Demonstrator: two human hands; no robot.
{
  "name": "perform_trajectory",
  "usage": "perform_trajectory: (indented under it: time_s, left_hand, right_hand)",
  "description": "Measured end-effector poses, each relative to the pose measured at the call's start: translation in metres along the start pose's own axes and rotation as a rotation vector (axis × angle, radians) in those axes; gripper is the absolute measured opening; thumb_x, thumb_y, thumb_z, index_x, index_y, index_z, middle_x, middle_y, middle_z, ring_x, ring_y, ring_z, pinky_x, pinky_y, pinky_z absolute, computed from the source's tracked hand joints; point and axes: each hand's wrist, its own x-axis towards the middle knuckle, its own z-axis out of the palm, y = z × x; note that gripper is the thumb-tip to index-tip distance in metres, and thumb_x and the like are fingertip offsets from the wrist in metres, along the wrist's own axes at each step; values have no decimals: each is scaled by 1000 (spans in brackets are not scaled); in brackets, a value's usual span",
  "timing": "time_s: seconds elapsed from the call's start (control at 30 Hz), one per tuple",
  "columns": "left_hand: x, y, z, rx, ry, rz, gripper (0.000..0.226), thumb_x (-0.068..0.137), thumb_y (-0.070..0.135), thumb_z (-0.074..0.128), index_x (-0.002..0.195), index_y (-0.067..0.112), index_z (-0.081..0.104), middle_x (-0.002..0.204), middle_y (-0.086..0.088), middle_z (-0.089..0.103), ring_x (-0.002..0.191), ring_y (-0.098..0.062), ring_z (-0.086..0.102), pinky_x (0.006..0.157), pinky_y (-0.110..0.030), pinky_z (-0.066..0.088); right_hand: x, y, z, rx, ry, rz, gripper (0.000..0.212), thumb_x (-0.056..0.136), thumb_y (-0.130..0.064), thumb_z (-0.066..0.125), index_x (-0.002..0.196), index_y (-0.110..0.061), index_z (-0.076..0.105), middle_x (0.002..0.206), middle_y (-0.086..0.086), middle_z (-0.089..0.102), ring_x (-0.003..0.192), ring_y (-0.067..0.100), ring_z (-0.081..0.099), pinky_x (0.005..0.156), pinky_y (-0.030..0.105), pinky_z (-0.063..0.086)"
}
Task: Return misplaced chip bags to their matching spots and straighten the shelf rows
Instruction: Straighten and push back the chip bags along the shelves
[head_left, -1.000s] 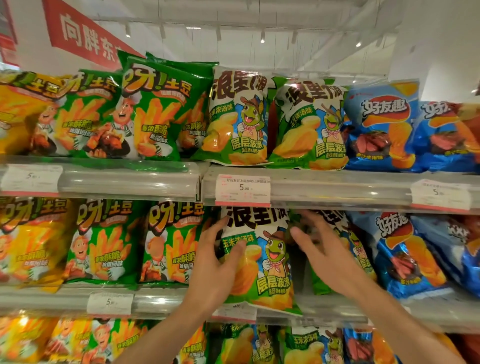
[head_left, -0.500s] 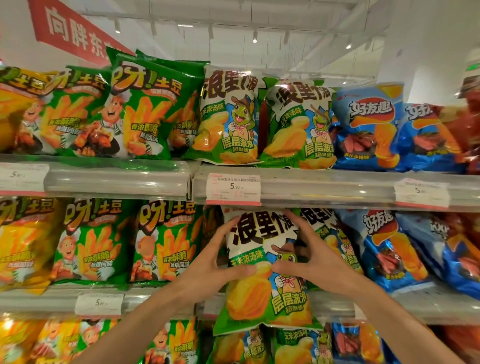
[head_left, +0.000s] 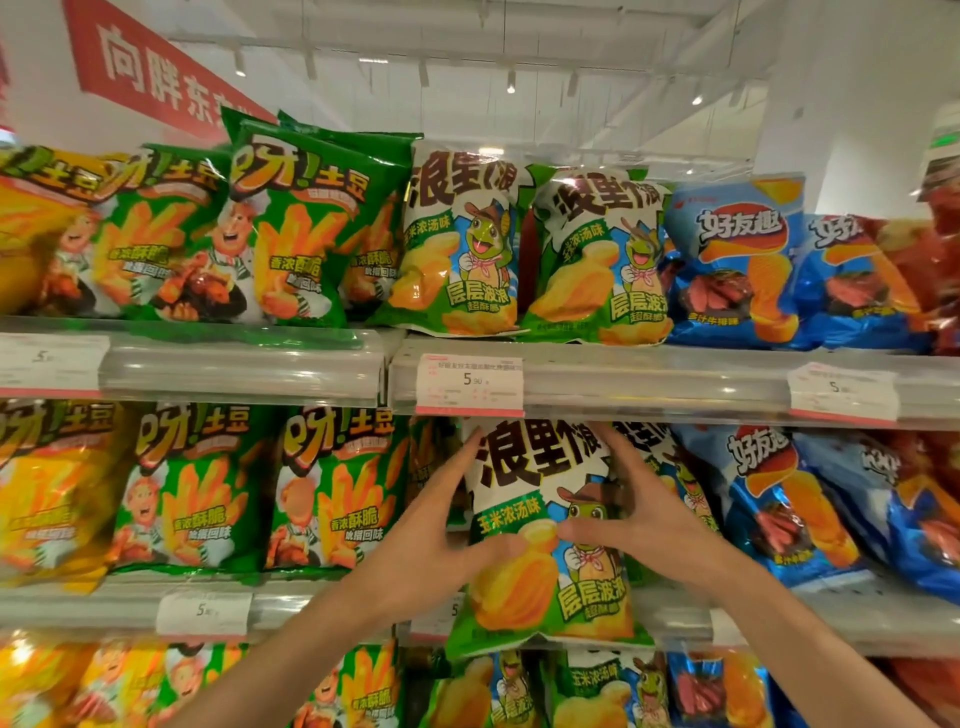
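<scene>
Bags crowd in on both sides: green fry bags (head_left: 332, 493) left, blue bags (head_left: 779, 499) right, a matching frog bag (head_left: 670, 467) just behind. Left hand (head_left: 441, 535) and right hand (head_left: 634, 514) clasp the frog chip bag (head_left: 545, 545) by its sides, thumbs across the front, fingers curled behind. Its bottom overhangs the middle shelf's edge (head_left: 670, 613); its top sits just under the price tag (head_left: 470, 384).

Green-and-white frog chip bag (head_left: 545, 525); blue bags (head_left: 779, 499); red banner (head_left: 156, 78).
</scene>
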Motion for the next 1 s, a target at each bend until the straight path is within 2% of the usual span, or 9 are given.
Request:
perform_trajectory:
  time_s: [0.1,0.23,0.33,0.47,0.5,0.57,0.67,0.77,1.0]
  left_hand:
    - [-16,-7,-17,500,251,129,67,95,39,59,151,45,23,144,22,34,126,6,42,94,-19,50]
    - [-20,-34,-49,1037,447,406,44,95,25,51,137,12,53,140,-5,49,130,-24,45,103,-44,42]
    - [-16,-43,-61,1183,505,310,49,96,30,48,142,12,48,150,-11,42,142,-31,34,114,-50,30]
    - [-10,-61,-71,1287,467,159,58,101,41,35,154,19,29,163,-7,22,153,-23,9,121,-51,16]
    - [-9,-67,-72,1297,449,144,59,102,43,32,155,20,26,164,-6,17,153,-23,6,122,-51,14]
    - [-8,-73,-71,1306,427,129,60,102,45,28,156,20,23,165,-6,14,153,-23,4,122,-51,13]
    - [-6,-75,-70,1291,427,129,60,102,45,27,156,19,23,165,-7,14,153,-24,4,122,-52,12]
    - [-5,-76,-69,1291,428,135,60,102,44,28,156,19,22,165,-7,12,153,-25,3,122,-52,12]
    - [-5,-78,-76,1299,409,153,62,103,45,30,158,22,14,166,-6,6,153,-24,-1,121,-52,12]
  right_hand:
    - [12,-4,3,-2,64,27,127,49,-52,96,151,-47,21,145,-14,48,128,5,53,107,45,48]
    - [36,-12,20,-66,106,50,102,61,-42,93,143,-36,32,128,-13,59,119,4,58,106,36,46]
    - [52,-16,33,-146,154,68,91,69,-38,90,141,-30,34,130,-8,56,121,13,55,105,33,45]
    - [52,-20,48,-320,87,2,92,84,-30,79,151,-37,16,151,-10,24,103,-18,43,96,9,34]
    - [50,-19,51,-398,97,-30,94,85,-35,77,153,-39,12,156,-12,11,109,-21,38,101,12,29]
    - [46,-12,58,-581,205,-102,94,84,-56,70,155,-39,11,160,-4,0,141,5,26,115,29,21]
    - [44,-3,75,-888,389,-163,92,85,-81,39,157,-28,17,162,15,10,150,37,8,123,52,10]
    - [43,-4,98,-1055,371,-237,87,92,-77,21,158,-21,20,162,21,20,151,39,14,122,58,8]
    - [56,11,118,-1210,164,-295,74,99,-68,18,159,-25,17,166,15,3,154,34,-3,118,66,9]
